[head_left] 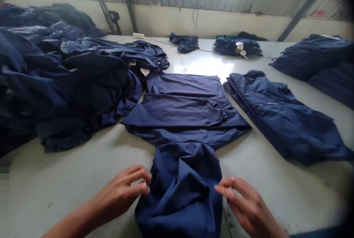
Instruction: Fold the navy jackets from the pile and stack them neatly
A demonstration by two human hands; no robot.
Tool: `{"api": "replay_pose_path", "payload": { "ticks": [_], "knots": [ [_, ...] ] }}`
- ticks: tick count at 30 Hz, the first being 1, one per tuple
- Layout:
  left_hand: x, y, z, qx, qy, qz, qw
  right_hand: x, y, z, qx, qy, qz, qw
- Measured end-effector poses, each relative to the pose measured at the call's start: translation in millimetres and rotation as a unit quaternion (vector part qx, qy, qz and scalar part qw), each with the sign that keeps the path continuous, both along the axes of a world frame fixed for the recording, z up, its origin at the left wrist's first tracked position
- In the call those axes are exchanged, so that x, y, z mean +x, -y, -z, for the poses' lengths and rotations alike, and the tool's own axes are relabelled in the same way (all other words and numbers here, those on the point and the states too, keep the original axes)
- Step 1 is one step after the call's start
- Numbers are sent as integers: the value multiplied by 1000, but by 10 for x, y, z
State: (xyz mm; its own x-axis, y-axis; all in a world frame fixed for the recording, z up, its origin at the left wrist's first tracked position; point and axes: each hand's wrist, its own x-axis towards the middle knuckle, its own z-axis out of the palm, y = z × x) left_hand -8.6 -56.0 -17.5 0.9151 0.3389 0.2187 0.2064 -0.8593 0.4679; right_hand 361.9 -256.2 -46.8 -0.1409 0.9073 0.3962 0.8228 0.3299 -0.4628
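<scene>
Navy garment (185, 133), thin creased cloth with a gathered cuff (223, 112), lies mid-scene on the pale table (69, 179), its rumpled near end cut off. Left hand (128, 186) curls loosely, right hand (243, 201) more narrowly, at its edges; whether either grips, I can't tell.

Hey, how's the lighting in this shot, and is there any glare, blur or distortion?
Head view: strong white glare on the table just beyond the spread garment; head view: black upper-right corner, pixelated patches at the left edge; head view: softness overall, with shadowed folds losing detail in the left pile.
</scene>
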Motion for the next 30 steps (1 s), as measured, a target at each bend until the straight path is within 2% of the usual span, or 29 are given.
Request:
{"api": "replay_pose_path", "payload": {
  "ticks": [2,4,6,8,11,14,16,18,20,21,22,24,26,28,30],
  "knots": [
    [-155,315,48,-34,-15,-19,999,-250,286,114,23,2,25,999],
    [-231,522,89,-42,-41,-19,998,-471,431,196,24,55,29,998],
    [-254,648,135,-29,-64,-11,997,-662,493,253,16,120,40,992],
    [-243,718,183,-5,-60,-15,998,-814,510,283,25,130,74,988],
    [-191,744,193,2,-10,-34,999,-923,485,214,52,5,123,991],
    [-108,637,12,-54,24,-25,998,-835,383,-75,30,-129,67,989],
    [-12,455,-228,-80,51,-28,995,-664,235,-370,-3,-149,15,989],
    [145,160,-517,-74,84,-37,993,-423,-26,-684,-24,-132,-9,991],
    [377,-245,-782,-51,112,-43,992,-147,-427,-951,8,-115,9,993],
    [516,-477,-884,-40,123,-42,991,-9,-676,-1048,57,-117,41,991],
    [665,-715,-957,-34,110,-58,992,120,-946,-1112,72,-115,68,988],
    [962,-1159,-1016,13,97,-147,984,336,-1496,-1140,98,-125,104,982],
    [1220,-1487,-983,56,88,-238,966,476,-1966,-1054,128,-159,158,966],
    [1410,-1666,-912,83,84,-294,949,545,-2282,-921,132,-174,228,949],
    [1536,-1733,-850,86,52,-302,948,566,-2450,-811,109,-162,251,948]
  ]
}}
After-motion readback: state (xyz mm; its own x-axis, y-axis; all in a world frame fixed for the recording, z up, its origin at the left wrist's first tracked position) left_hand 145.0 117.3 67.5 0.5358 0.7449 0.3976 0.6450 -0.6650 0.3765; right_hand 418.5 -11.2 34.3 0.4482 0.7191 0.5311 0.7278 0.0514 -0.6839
